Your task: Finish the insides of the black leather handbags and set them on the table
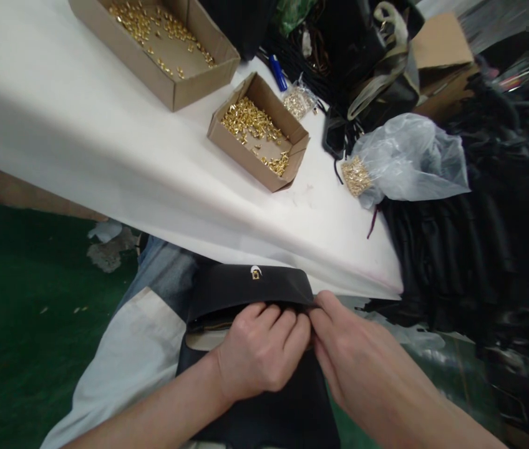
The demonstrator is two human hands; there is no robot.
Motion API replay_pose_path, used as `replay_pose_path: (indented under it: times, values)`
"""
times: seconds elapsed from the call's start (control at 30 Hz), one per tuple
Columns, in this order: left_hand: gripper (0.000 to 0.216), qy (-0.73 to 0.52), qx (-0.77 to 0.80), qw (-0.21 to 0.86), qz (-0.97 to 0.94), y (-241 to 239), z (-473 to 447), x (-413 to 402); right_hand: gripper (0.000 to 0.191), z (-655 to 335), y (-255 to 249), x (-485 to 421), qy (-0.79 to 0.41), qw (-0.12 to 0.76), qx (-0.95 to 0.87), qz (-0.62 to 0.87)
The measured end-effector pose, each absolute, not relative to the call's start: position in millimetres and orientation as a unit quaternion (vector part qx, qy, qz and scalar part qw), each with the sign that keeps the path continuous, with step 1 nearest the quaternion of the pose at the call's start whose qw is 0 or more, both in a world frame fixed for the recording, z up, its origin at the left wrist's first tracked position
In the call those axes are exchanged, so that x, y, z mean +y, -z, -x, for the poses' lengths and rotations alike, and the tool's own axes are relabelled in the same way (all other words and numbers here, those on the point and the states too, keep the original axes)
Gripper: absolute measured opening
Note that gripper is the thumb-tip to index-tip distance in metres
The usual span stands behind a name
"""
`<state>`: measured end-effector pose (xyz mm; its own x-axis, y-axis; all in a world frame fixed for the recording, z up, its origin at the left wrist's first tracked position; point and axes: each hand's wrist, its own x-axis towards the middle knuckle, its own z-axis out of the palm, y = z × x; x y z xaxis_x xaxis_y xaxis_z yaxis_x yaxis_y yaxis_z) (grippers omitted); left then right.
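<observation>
A black leather-looking bag (271, 405) lies across the lap, its flap (246, 287) raised and its mouth parted. On the flap is a small gold clasp (256, 274) with a white patch round it. My left hand (264, 346) is closed at the mouth of the bag, its curled fingertips hidden inside the opening. At the right end of the mouth, close beside it, my right hand (346, 346) pinches the bag's side edge between thumb and fingers. Whether a small part sits between the fingers is hidden. A pale lining edge (206, 340) shows left of my left hand.
On the white table (161, 168) stand a larger cardboard box (194, 90) and a smaller one (241, 153), both holding small gold metal pieces. A clear plastic bag (409, 156) of similar pieces lies right. Dark material (493, 249) is piled beyond. A blue pen (277, 73) lies behind.
</observation>
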<state>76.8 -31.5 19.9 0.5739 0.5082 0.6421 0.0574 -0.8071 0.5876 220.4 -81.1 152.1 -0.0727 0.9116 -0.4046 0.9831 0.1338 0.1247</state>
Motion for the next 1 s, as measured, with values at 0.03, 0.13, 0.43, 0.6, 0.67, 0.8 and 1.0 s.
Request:
replay_pose_path:
  times: [0.03,0.13,0.43,0.6,0.67,0.8,1.0]
  values:
    - [0.032,-0.423,0.168,0.266,-0.85,-23,-76,-31,0.022,-220,-152,-81,0.092,0.19,0.73,-0.65]
    - [0.032,-0.398,0.166,0.269,-0.861,-31,-70,-32,0.02,-220,-149,-84,0.092,0.159,0.738,-0.649]
    - [0.011,-0.243,0.196,0.291,-0.904,-42,-65,-37,0.023,-227,-123,-95,0.116,0.196,0.707,-0.67]
    - [0.008,-0.217,0.224,0.299,-0.902,-45,-63,-42,0.025,-230,-122,-99,0.125,0.18,0.729,-0.649]
    - [0.007,-0.206,0.236,0.311,-0.897,-51,-55,-44,0.026,-228,-122,-99,0.13,0.186,0.728,-0.647]
    - [0.012,-0.188,0.259,0.344,-0.883,-66,-28,-45,0.025,-226,-120,-95,0.144,0.229,0.707,-0.653]
    - [0.01,-0.244,0.259,0.287,-0.889,-65,5,-57,0.027,-224,-122,-81,0.184,0.216,0.66,-0.696]
